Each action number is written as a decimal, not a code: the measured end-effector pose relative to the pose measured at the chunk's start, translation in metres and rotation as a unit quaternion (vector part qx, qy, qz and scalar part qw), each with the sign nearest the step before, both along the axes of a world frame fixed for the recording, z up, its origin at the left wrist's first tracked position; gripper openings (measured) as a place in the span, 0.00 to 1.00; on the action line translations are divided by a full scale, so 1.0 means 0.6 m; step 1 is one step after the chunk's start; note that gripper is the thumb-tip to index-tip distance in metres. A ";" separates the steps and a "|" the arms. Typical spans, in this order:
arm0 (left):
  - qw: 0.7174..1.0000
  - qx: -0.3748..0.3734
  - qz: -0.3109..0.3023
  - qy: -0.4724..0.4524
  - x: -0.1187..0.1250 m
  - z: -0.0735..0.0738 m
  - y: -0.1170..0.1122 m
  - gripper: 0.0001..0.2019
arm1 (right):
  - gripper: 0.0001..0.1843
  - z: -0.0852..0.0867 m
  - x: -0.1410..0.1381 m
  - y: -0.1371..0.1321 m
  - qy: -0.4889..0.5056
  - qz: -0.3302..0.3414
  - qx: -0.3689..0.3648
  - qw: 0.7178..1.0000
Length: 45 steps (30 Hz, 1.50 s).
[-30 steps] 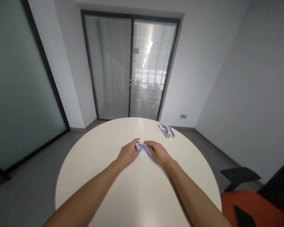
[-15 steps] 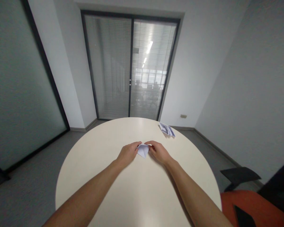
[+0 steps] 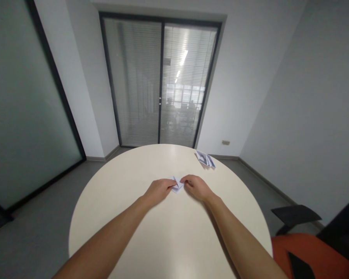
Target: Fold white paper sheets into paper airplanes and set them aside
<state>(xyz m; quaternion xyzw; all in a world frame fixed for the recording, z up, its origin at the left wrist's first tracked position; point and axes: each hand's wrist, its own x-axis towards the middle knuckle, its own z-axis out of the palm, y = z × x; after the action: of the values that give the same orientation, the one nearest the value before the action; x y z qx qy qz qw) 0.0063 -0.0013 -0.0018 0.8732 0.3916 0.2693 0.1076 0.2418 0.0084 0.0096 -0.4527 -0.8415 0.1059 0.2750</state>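
Observation:
A small folded piece of white paper (image 3: pixel 178 187) lies between my hands, low over the middle of the round table. My left hand (image 3: pixel 159 190) pinches its left side, with the fingertips on a raised flap. At the paper's right edge, my right hand (image 3: pixel 198 186) has its thumb and forefinger closed on it. Creases and overlapping flaps show on the upper face. My fingertips cover parts of both sides.
The round cream table (image 3: pixel 119 217) fills the foreground. Near its far right edge lies a folded printed paper (image 3: pixel 205 159). An orange chair (image 3: pixel 308 252) with black armrests stands at the right. Behind the table are glass doors (image 3: pixel 159 81) with blinds.
The paper's flaps have shifted, and its smooth pointed face now shows a diagonal fold. My left fingers have moved inward over it. The printed paper has stayed put.

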 end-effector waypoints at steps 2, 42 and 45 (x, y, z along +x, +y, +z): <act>1.000 0.006 -0.018 -0.002 0.000 0.000 -0.002 0.17 | 0.15 0.004 -0.005 -0.004 -0.012 0.011 0.010 1.000; 0.988 0.069 0.068 -0.117 0.010 0.024 -0.007 0.09 | 0.21 0.014 -0.033 -0.016 0.048 0.052 0.065 0.995; 0.991 0.044 0.077 -0.102 0.010 0.027 -0.010 0.10 | 0.15 0.017 -0.034 -0.016 0.029 0.046 0.050 0.997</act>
<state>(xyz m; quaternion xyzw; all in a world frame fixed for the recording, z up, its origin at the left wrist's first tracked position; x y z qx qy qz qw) 0.0126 -0.0071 0.0144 0.8122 0.4323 0.3818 0.0876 0.2213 -0.0012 0.0198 -0.3960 -0.8574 0.0894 0.3163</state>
